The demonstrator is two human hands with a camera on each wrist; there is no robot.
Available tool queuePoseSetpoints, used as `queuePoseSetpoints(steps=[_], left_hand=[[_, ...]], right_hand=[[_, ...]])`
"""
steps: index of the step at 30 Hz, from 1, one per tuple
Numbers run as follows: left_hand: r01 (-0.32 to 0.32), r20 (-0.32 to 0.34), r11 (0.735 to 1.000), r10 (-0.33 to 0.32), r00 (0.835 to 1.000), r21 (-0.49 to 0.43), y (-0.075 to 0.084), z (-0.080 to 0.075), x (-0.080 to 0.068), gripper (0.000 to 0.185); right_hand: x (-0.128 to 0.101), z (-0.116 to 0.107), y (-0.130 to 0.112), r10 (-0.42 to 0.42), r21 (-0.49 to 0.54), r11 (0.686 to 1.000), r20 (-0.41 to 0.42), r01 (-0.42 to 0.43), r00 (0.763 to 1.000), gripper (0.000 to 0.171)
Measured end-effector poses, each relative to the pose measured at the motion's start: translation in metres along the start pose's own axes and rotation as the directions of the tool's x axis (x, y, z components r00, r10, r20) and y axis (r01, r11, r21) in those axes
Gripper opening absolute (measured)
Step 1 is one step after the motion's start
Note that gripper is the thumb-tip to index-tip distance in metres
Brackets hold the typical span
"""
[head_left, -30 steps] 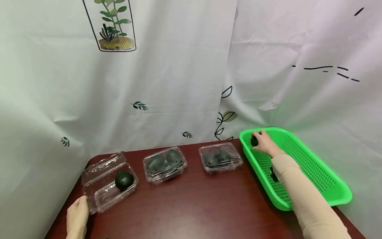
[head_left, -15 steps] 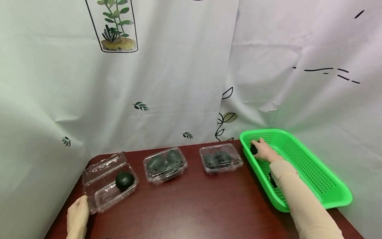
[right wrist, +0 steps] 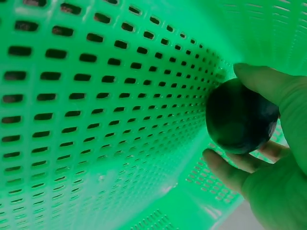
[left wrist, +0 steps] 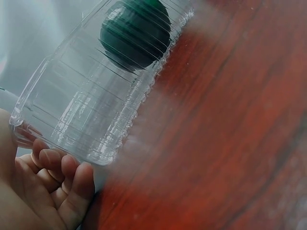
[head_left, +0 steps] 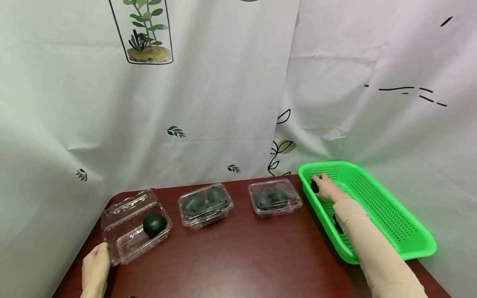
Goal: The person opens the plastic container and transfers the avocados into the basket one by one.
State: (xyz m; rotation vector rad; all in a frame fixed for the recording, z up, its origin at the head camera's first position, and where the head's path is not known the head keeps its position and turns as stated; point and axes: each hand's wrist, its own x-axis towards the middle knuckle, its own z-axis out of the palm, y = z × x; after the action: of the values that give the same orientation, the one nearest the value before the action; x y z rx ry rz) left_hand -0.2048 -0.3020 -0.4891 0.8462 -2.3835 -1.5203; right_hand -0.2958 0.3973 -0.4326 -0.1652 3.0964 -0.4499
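While curled round a dark avocado (right wrist: pixel 241 116) at the far left corner inside the green basket (head_left: pixel 391 223), right hand (head_left: pixel 328 188) cupping it — firm, rounded, probably slick, best cradled at the widest part — left hand (head_left: pixel 95 269) holding the open clamshell (head_left: pixel 126 238).

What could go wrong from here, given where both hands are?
The right hand holds the avocado tight against the green basket wall; lifting could knock it on the rim and loosen the grip. The left hand holds only a corner of the open clamshell, which could slide or tip.
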Motion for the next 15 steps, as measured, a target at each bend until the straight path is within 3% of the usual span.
queuePoseSetpoints(steps=[10,15], left_hand=[[0.004,0.007,1.000,-0.004,1.000,0.012,-0.001,0.000,0.001,0.048],[-0.003,0.003,1.000,0.003,1.000,0.014,0.000,-0.001,0.000,0.048]], right_hand=[[-0.007,-0.012,-0.006,-0.013,-0.011,1.000,0.015,0.013,1.000,0.083],[-0.009,-0.029,-0.012,0.008,-0.073,0.997,0.043,-0.005,0.999,0.093]])
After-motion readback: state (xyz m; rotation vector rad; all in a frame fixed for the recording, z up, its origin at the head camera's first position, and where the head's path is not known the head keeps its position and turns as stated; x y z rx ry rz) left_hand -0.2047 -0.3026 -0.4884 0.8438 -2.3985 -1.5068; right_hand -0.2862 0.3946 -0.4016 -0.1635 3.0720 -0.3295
